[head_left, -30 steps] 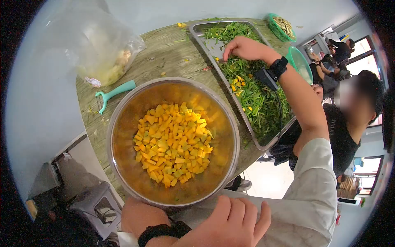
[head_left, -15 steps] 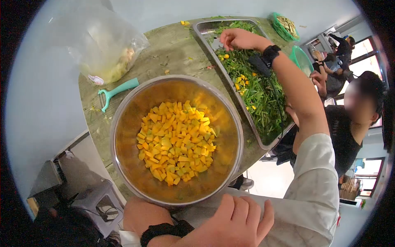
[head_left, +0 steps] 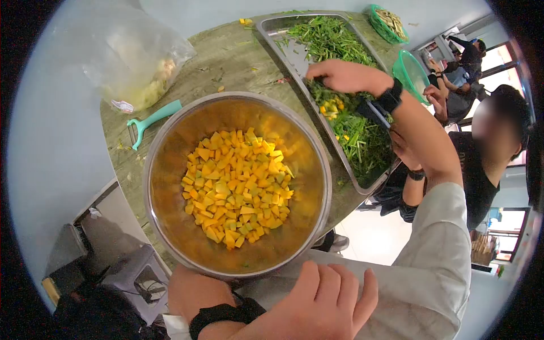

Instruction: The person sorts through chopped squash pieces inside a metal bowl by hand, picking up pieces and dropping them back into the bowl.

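Note:
My right hand (head_left: 347,76), with a black wristband, is in the metal tray (head_left: 271,42). Its curled fingers grip a dark clump of chopped greens (head_left: 326,92), with small yellow pieces (head_left: 331,107) just below; the fingertips are partly hidden. At the bottom of the view, my left hand (head_left: 320,300) rests near my light trousers, fingers slightly bent and apart, holding nothing. Between the hands stands a large steel bowl (head_left: 161,226) of diced pumpkin (head_left: 238,187), touched by neither hand as far as I can see.
A turquoise peeler (head_left: 156,116) and a clear plastic bag (head_left: 136,73) lie left of the bowl. Green baskets (head_left: 411,73) stand beyond the tray. At right, a person in black (head_left: 476,170) has a hand (head_left: 403,150) by the tray. A grey stool (head_left: 136,283) stands lower left.
My right hand has moved down and toward me in the tray, and the greens there have shifted. The whole view has shifted slightly. My left hand keeps its pose.

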`<state>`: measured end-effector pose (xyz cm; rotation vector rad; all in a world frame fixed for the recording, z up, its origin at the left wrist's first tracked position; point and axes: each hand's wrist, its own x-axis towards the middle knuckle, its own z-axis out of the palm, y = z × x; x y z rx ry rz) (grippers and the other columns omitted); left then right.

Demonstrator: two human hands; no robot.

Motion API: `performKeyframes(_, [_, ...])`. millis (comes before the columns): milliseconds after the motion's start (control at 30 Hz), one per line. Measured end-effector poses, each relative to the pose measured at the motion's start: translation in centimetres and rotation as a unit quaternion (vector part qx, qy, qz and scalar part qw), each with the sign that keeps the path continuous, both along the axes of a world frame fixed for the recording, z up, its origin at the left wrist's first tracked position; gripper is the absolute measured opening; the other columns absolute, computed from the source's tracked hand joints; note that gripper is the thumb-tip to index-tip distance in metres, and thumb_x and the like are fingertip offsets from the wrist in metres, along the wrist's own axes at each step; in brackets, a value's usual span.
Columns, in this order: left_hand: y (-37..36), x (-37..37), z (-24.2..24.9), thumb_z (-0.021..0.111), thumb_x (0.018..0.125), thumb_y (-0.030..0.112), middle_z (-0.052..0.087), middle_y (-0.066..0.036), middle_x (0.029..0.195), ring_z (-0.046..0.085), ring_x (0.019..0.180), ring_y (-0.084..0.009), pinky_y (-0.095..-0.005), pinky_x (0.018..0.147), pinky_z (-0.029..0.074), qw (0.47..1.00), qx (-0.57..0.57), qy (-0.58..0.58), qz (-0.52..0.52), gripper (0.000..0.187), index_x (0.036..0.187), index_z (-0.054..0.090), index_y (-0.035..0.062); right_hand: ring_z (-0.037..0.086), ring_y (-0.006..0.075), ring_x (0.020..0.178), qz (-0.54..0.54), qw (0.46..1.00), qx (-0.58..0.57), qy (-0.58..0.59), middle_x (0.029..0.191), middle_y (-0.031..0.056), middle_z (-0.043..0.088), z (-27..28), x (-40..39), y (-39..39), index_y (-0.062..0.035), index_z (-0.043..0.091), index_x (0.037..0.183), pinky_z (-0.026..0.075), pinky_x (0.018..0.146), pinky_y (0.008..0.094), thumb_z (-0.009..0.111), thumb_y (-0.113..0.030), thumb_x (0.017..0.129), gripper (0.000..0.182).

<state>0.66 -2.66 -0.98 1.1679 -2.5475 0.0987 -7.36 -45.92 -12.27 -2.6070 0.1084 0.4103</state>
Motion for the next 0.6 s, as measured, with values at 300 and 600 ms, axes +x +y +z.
performKeyframes(300, [2.0,-2.3,0.9,0.058,0.092,0.025,0.064,-0.019,0.114,0.061,0.104,-0.0329,-0.0465,0.096,0.048,0.985,0.120,0.080,0.096,0.050,0.138,0.062,0.0037,0.067,0.0344,0.118,-0.017,0.987,-0.048,-0.152,0.121,0.0155,0.071,3.5,-4.2,2.9,-0.0007,0.069,0.119,0.051,0.102,0.0399,0.052,0.017,0.083,0.044])
performKeyframes(600, [2.6,-2.1,0.5,0.056,0.092,0.026,0.063,-0.019,0.104,0.060,0.100,-0.0335,-0.0475,0.096,0.047,0.985,0.102,0.118,0.073,0.049,0.134,0.066,0.0031,0.068,0.0276,0.100,-0.089,0.989,-0.110,-0.038,0.123,0.0122,0.066,5.5,-8.1,6.2,-0.0066,0.064,0.135,0.055,0.087,0.0382,0.081,-0.031,0.093,0.051])
